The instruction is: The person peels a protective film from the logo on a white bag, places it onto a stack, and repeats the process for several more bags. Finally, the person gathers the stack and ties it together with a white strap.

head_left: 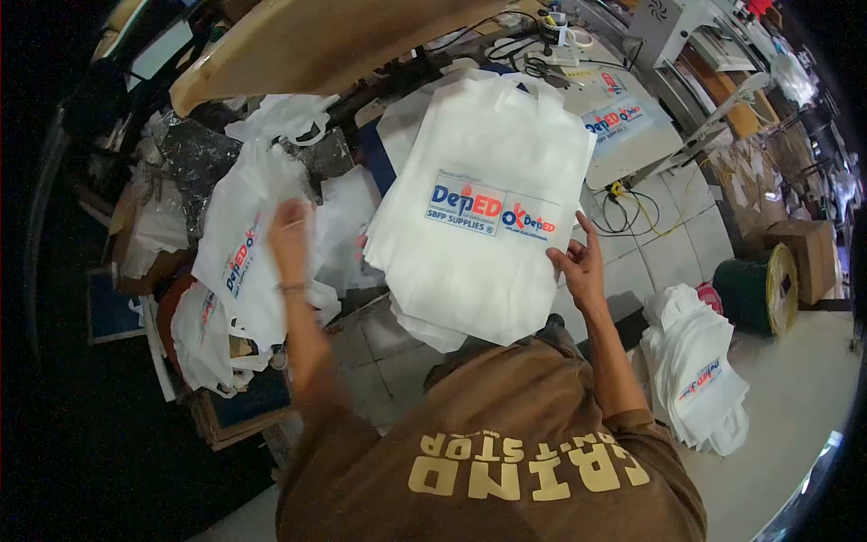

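Observation:
In front of me lies a stack of white fabric bags (pixel 488 117), the top one printed with blue and red lettering. My right hand (pixel 582 266) is at the stack's right edge, thumb on the top bag and index finger stretched along its side. My left hand (pixel 291 242) is smeared by motion; it is left of the stack and overlaps a printed white bag (pixel 239 203) in a loose, crumpled heap. Whether its fingers hold that bag I cannot tell.
A tan padded panel (pixel 298 45) hangs over the far left. Behind the stack is a pale table (pixel 623 167) with cables and printed sheets. To the right, another bundle of bags (pixel 695 370) sits on the floor near a green spool (pixel 759 289) and a cardboard box (pixel 804 257).

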{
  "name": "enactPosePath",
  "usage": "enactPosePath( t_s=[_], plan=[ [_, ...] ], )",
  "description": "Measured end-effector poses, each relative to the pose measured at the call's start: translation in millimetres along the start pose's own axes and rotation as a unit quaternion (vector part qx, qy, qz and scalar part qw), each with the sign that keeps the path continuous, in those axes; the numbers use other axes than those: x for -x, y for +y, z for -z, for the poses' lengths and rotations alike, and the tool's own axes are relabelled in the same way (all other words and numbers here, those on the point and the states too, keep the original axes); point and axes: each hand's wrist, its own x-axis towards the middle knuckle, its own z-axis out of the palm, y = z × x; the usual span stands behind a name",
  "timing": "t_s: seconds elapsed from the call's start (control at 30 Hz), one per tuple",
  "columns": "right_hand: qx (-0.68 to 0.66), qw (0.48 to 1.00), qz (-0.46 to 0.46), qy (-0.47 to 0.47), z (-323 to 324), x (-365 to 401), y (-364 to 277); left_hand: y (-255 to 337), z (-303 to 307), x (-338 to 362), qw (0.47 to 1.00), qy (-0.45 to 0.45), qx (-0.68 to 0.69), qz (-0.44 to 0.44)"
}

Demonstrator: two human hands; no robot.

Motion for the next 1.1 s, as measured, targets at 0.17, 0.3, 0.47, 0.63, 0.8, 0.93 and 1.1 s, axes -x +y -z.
enactPosePath(
  t_s=[0.17,0.3,0.47,0.63,0.8,0.93,1.1],
  plan=[
    [0.009,1.0,0.001,0.005,-3,4,-5,90,-168,22,0.955,-0.187,-0.035,-0.229],
    [-0.015,1.0,0.014,0.007,-2,1,7,103,-173,1,0.941,-0.254,-0.095,-0.203],
    [-0.024,0.999,-0.002,0.021,-2,-1,11,114,-166,-19,0.902,-0.357,-0.145,-0.195],
    [-0.027,0.999,-0.008,0.018,-2,4,5,118,-167,-19,0.896,-0.35,-0.125,-0.242],
    [-0.027,0.999,-0.004,0.019,2,3,18,123,-165,-20,0.882,-0.364,-0.115,-0.275],
    [-0.063,0.998,-0.015,0.023,1,3,17,125,-173,-27,0.866,-0.4,-0.134,-0.269],
    [-0.05,0.999,-0.013,0.016,2,8,10,125,-179,-28,0.865,-0.412,-0.146,-0.246]
  ],
)
